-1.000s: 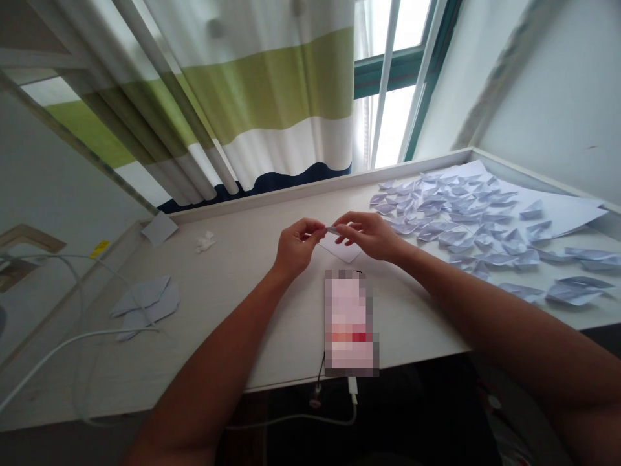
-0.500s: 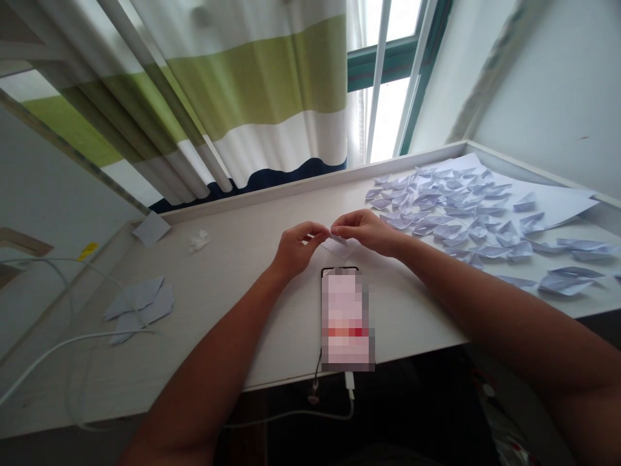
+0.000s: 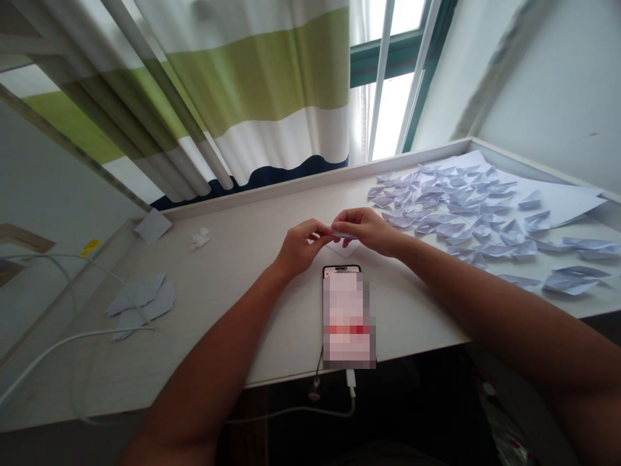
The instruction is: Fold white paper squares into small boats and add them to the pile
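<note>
My left hand point(image 3: 303, 248) and my right hand point(image 3: 366, 231) meet above the middle of the desk. Between their fingertips they pinch a small folded piece of white paper point(image 3: 343, 235), seen nearly edge-on and partly covered by the fingers. Under it, a white paper sheet point(image 3: 345, 249) lies flat on the desk, with my hands hiding part of it. A phone point(image 3: 347, 317) with a blurred-out screen lies just in front of my hands. Many folded paper boats point(image 3: 456, 200) are spread out beyond my right forearm.
Large white sheets point(image 3: 557, 194) lie under the boats at the back right. Loose paper pieces point(image 3: 140, 304), a crumpled scrap point(image 3: 199, 239) and a square sheet point(image 3: 152, 225) are on the left. A white cable point(image 3: 72, 340) crosses the left side; another cable point(image 3: 351, 382) plugs into the phone.
My right fingers have shifted along the folded paper, which now lies flatter and shows more of its edge. Both hands stay close together. The view has shifted slightly.
</note>
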`<state>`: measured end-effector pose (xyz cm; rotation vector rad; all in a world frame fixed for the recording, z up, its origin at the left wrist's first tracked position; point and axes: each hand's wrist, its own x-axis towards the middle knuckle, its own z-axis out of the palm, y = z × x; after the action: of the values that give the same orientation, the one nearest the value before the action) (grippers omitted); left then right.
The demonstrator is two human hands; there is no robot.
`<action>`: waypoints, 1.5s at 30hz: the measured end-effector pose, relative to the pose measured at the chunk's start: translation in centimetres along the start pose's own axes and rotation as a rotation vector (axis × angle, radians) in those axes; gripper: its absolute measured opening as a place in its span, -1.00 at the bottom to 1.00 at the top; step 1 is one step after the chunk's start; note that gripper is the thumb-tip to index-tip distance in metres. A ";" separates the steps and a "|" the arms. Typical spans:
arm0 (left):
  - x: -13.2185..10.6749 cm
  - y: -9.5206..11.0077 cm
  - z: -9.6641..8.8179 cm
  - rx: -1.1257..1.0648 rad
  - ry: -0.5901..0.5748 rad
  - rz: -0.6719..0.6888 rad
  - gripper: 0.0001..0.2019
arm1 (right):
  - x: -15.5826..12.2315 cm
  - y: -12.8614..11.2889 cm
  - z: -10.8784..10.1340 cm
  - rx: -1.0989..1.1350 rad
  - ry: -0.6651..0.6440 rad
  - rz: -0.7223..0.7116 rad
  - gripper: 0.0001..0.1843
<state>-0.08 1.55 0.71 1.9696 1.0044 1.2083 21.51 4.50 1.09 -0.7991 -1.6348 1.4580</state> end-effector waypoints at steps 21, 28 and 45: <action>0.6 -1.0 -0.6 -0.366 0.231 -0.280 -0.58 | 0.6 0.9 -0.1 0.102 0.211 -0.169 -0.40; 0.5 -0.4 -0.3 -0.397 0.214 -0.295 -0.60 | 0.6 1.1 -0.4 0.113 0.253 -0.158 -0.43; 0.4 -0.5 0.0 -0.376 0.314 -0.204 -0.73 | 0.5 0.9 -0.3 0.204 0.103 0.006 -0.46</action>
<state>-0.05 2.14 0.51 1.3834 1.0126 1.4926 21.52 5.18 0.26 -0.7508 -1.3824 1.5336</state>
